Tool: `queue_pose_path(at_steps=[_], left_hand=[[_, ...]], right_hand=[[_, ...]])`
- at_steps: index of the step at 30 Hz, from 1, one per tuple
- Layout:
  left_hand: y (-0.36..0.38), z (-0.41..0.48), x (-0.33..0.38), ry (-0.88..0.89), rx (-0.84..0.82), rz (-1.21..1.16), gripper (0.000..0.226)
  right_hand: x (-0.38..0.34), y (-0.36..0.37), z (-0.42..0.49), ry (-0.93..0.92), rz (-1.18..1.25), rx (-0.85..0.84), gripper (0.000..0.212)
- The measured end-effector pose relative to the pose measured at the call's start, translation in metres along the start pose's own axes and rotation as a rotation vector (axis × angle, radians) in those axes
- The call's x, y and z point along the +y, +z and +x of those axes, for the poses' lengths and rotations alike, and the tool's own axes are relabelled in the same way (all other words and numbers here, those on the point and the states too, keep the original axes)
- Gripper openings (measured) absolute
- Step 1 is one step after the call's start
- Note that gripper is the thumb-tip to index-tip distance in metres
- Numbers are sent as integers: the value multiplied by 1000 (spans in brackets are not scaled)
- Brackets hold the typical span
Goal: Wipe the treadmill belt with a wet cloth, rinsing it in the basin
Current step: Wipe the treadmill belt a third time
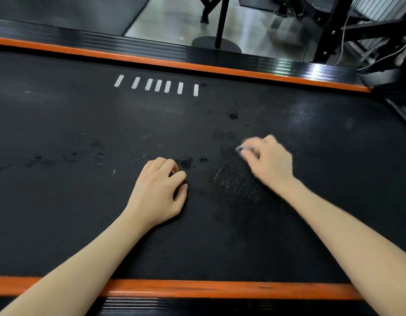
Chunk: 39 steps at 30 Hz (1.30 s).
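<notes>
Right hand [268, 160], just off centre toward 3 o'clock: grip bunched round a small pale cloth [243, 148], fingers curled over it and pressing it flat to the belt [83, 201]. Only a grey edge of the cloth shows at the fingertips. The hand is blurred, so we judge it mid-stroke. Balling the cloth small puts the palm's weight straight onto the weave.

Left hand [158, 190], toward 7 o'clock of centre: grip loosely curled, pinching nothing, knuckles and heel resting on the belt. We read it as a prop, taking body weight while the other arm reaches across.

Surface: black, finely textured belt, running 9 to 3 o'clock. Dark damp blotches [185, 163] lie between the two hands and scatter out toward 9 o'clock. A greyish scuffed patch [233, 183] sits under the right wrist, at 5 o'clock of the cloth. A row of short white marks [157, 85] lies toward 11 o'clock. Orange strips edge the belt at 12 o'clock [174, 62] and 6 o'clock [220, 289].

Room: pale glossy floor [174, 19] beyond the far rail, a round black stand base [216, 44] at 12 o'clock, and a dark machine frame with a loose white cable [343, 42] at 2 o'clock.

No basin in view.
</notes>
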<state>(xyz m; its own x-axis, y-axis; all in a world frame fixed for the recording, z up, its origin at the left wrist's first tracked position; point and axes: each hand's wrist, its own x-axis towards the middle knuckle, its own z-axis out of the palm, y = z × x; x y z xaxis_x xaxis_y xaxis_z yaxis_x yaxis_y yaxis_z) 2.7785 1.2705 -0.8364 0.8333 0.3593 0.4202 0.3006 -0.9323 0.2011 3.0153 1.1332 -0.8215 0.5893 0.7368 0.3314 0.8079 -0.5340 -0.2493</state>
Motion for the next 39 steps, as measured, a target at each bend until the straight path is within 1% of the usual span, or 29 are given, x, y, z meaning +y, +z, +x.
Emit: queue_pose_path(at_steps=[1, 2, 3, 4, 5, 7, 9, 11, 13, 16, 20, 22, 26, 27, 29, 31, 35, 37, 39], left_hand=[[0, 0, 0, -1, -4, 1, 25], [0, 0, 0, -3, -8, 3, 25], [0, 1, 0, -5, -14, 5, 25], [-1, 0, 1, -6, -20, 0, 25], [-1, 1, 0, -11, -18, -7, 25], [-4, 8, -4, -47, 8, -5, 24], [-3, 23, -15, -97, 22, 16, 26], [4, 46, -30, -150, -27, 75, 35], [12, 73, -44, -199, -142, 144, 46], [25, 111, -57, -264, -281, 221, 51], [49, 149, -70, -273, -356, 256, 56], [58, 154, -74, -295, -366, 228, 56], [67, 153, -77, -287, -303, 210, 56], [68, 152, -77, -285, -290, 211, 59], [67, 152, -78, -287, -279, 203, 73], [67, 153, -78, -282, -280, 205, 80], [68, 153, -78, -285, -269, 211, 79], [68, 152, -78, -285, -262, 207, 83], [68, 151, -77, -285, -263, 197, 84]], right_hand=[[10, 2, 13, 120, -18, 13, 23], [13, 3, 21, 194, -19, 16, 24], [10, 3, 21, 207, -26, 21, 23], [4, 3, 15, 182, -31, 22, 22], [-4, 2, 2, 115, -31, 26, 20], [-23, -6, -35, -108, 19, 0, 17], [-27, -13, -65, -305, 93, -26, 21], [-20, -14, -59, -359, 123, -35, 27], [-10, -2, -28, -341, 101, 6, 26], [-1, 21, 34, -258, 40, 32, 21], [11, 45, 103, -193, 28, 39, 18], [23, 55, 136, -119, 4, 45, 21], [39, 66, 188, -7, -69, 20, 26], [38, 68, 193, 11, -63, 19, 26], [30, 66, 188, 17, -37, 16, 25], [15, 60, 160, -76, -3, -5, 24], [-12, 36, 74, -382, 155, -23, 28], [-7, 34, 68, -427, 170, -39, 30], [3, 38, 91, -379, 110, -22, 30]])
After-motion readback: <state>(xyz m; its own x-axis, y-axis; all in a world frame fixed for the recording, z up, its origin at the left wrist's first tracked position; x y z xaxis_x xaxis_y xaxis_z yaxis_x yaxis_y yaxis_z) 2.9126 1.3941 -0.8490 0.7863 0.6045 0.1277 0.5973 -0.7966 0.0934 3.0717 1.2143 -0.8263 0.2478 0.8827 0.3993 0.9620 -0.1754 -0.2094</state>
